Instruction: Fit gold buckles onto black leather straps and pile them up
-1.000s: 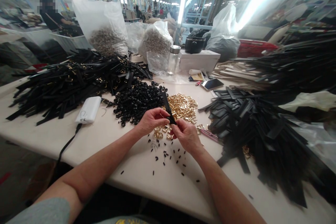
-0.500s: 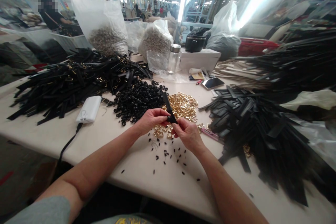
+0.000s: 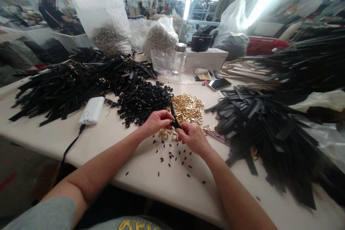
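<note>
- One black strap (image 3: pixel 173 109), pinched in both my hands above the near edge of the gold pile, its upper part rising at a tilt.
- My left hand (image 3: pixel 154 123): thumb and fingertips closed on the strap.
- My right hand (image 3: pixel 196 138): thumb and fingers gripping the strap's lower part.
- Gold buckles (image 3: pixel 188 107), one heap, just beyond my hands; a few loose nearer me.
- Black loops (image 3: pixel 144 99), one heap, touching the gold on its left.
- Small black pieces (image 3: pixel 162 159), scattered on my pale table (image 3: pixel 185 196).
- Pink tool (image 3: pixel 216 136), right of my right hand, beside the loose straps (image 3: pixel 258 125).
- Buckled straps (image 3: pixel 64 86), large pile, left.
- White device (image 3: pixel 92 110) with black cable (image 3: pixel 72 146), left.
- Phone (image 3: pixel 219 83), glass bottle (image 3: pixel 178 60) and white box (image 3: pixel 206 60) bearing a black pot (image 3: pixel 201 42), farther back.
</note>
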Motion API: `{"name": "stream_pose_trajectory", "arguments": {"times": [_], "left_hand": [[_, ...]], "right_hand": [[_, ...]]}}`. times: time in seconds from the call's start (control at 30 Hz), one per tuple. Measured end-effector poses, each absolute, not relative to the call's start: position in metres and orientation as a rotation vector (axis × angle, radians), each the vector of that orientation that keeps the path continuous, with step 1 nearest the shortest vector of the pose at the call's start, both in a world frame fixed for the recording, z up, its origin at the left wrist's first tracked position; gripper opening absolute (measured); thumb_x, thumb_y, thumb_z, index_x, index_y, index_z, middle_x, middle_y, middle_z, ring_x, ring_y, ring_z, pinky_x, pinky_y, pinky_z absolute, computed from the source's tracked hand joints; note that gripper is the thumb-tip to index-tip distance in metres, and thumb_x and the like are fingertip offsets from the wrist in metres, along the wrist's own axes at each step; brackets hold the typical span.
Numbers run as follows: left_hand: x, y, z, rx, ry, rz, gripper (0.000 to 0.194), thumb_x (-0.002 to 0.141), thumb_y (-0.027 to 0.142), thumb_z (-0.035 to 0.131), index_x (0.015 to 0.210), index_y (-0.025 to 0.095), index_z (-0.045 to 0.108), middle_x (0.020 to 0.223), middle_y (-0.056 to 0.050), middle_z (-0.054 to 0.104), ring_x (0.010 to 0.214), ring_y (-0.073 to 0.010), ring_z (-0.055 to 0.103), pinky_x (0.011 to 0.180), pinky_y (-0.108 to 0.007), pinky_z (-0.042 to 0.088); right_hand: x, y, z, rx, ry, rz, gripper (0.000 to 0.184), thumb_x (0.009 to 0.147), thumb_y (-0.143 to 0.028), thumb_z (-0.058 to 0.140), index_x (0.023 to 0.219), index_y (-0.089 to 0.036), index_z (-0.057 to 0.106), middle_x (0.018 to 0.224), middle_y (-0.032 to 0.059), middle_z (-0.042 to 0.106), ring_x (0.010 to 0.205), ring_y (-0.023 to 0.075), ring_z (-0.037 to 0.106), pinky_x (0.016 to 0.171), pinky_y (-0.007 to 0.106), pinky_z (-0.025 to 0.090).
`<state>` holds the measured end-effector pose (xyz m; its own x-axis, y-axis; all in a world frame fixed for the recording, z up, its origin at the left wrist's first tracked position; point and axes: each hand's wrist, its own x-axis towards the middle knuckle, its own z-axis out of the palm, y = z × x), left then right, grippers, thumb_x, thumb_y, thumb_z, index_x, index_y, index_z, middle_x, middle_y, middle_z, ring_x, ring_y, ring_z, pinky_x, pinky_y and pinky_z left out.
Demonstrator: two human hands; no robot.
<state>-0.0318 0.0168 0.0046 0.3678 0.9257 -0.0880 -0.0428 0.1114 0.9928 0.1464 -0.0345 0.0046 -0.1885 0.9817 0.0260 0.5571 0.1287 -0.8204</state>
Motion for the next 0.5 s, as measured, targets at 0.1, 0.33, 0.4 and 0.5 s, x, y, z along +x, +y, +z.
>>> {"name": "stream_pose_trajectory", "arguments": {"times": [0.1,0.33,0.4,0.5], "left_hand": [[-0.0337,0.0175,0.0029,1.250,0.890,0.860,0.019,0.067,0.025,0.075,0.079,0.012,0.069,0.071,-0.002,0.069,0.059,-0.0094,0.064,0.060,-0.022,0.053],[-0.0343,0.0173,-0.0007,1.228,0.861,0.904,0.027,0.066,0.031,0.079,0.082,0.012,0.070,0.076,-0.003,0.071,0.063,-0.0107,0.064,0.067,-0.026,0.054],[-0.0342,0.0173,-0.0009,1.216,0.862,0.913,0.029,0.065,0.032,0.080,0.084,0.012,0.071,0.077,-0.004,0.071,0.064,-0.0112,0.064,0.067,-0.026,0.053],[-0.0347,0.0177,-0.0018,1.192,0.848,0.898,0.032,0.064,0.031,0.081,0.088,0.013,0.072,0.082,-0.005,0.073,0.068,-0.0121,0.065,0.069,-0.027,0.053]], "right_hand": [[0.1475,-0.0333,0.0040,-1.519,-1.810,0.877,0.023,0.084,-0.030,0.054,0.063,-0.021,0.056,0.055,-0.0015,0.066,0.044,0.0109,0.057,0.042,0.021,0.039],[0.1475,-0.0334,0.0032,-1.458,-1.801,0.900,0.020,0.086,-0.029,0.054,0.068,-0.021,0.057,0.059,-0.0017,0.067,0.048,0.0117,0.060,0.048,0.022,0.043],[0.1471,-0.0333,0.0016,-1.418,-1.771,0.929,0.020,0.087,-0.031,0.054,0.071,-0.021,0.059,0.060,-0.0011,0.068,0.049,0.0119,0.061,0.049,0.023,0.045],[0.1474,-0.0320,-0.0028,-1.393,-1.710,0.980,0.022,0.088,-0.036,0.053,0.076,-0.019,0.061,0.062,0.0005,0.068,0.050,0.0125,0.063,0.050,0.023,0.049]]}}
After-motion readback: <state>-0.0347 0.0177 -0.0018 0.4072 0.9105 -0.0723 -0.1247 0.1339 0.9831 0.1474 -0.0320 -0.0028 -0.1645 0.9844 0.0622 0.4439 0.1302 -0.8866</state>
